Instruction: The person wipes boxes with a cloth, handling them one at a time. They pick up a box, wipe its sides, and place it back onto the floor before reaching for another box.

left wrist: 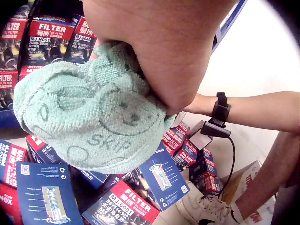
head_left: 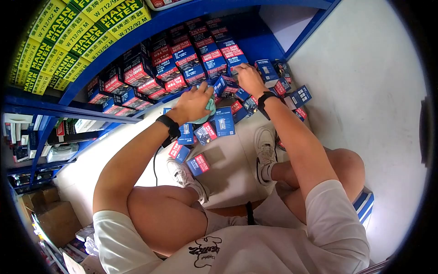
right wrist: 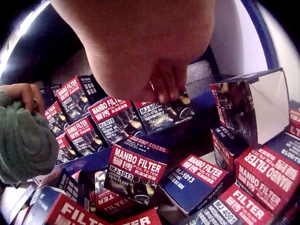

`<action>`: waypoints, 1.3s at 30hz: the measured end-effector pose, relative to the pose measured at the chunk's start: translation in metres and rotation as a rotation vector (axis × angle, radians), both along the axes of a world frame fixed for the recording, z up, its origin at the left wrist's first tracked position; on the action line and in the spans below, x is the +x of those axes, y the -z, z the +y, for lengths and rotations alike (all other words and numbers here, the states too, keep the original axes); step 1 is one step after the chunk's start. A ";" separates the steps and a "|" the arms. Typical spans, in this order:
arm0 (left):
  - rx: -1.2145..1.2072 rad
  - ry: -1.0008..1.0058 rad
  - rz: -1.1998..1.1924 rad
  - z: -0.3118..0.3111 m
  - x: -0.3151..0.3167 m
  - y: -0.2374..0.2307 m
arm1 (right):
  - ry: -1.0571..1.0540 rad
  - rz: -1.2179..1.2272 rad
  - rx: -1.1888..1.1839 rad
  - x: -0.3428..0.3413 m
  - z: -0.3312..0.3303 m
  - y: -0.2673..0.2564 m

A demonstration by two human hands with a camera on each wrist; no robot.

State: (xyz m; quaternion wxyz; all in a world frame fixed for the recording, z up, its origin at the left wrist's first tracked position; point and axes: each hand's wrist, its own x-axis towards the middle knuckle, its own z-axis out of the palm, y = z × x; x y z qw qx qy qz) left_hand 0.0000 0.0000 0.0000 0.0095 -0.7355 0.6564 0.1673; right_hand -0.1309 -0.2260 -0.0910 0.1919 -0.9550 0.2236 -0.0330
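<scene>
A pale green cloth (left wrist: 103, 122) with printed letters hangs bunched in my left hand (head_left: 194, 102), which grips it in front of the shelf's lower edge. My right hand (head_left: 250, 78) is at the right end of the front row of boxes. Its fingers (right wrist: 164, 86) bend over the top of a red and blue oil filter box (right wrist: 164, 115) standing on the shelf; the thumb is hidden. Just below, a box marked MJ-1013 (right wrist: 136, 171) leans on the loose pile. Under the cloth lies a box marked MJ-6001 (left wrist: 122, 206).
Rows of filter boxes (head_left: 182, 57) fill the blue shelf (head_left: 269, 39). Green and yellow boxes (head_left: 82, 36) stand on the level above. Loose boxes (head_left: 224, 121) cover the floor between the shelf and the person's shoes (head_left: 264, 153). A white wall (head_left: 365, 82) rises at the right.
</scene>
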 end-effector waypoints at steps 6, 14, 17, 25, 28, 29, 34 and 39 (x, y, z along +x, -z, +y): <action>0.010 0.009 -0.003 0.003 0.001 0.000 | -0.047 -0.228 -0.108 0.003 0.005 0.024; -0.010 0.016 0.013 0.001 0.001 0.002 | -0.017 -0.095 -0.011 0.004 0.005 0.026; -0.009 0.045 0.010 0.000 0.000 0.004 | -0.020 -0.101 0.008 0.004 0.003 0.025; -0.007 0.042 0.021 0.000 0.000 0.001 | 0.007 -0.006 0.044 0.006 -0.001 0.015; 0.007 0.037 0.020 0.000 -0.001 0.001 | -0.009 -0.051 0.017 0.006 -0.002 0.010; 0.009 0.034 0.022 0.000 0.000 0.001 | -0.004 -0.019 0.027 0.007 -0.002 0.009; 0.038 0.021 0.013 -0.001 -0.001 0.004 | 0.004 0.002 0.043 0.011 -0.004 0.016; 0.039 0.024 0.025 -0.002 -0.002 0.000 | -0.111 0.017 -0.030 0.007 -0.015 0.016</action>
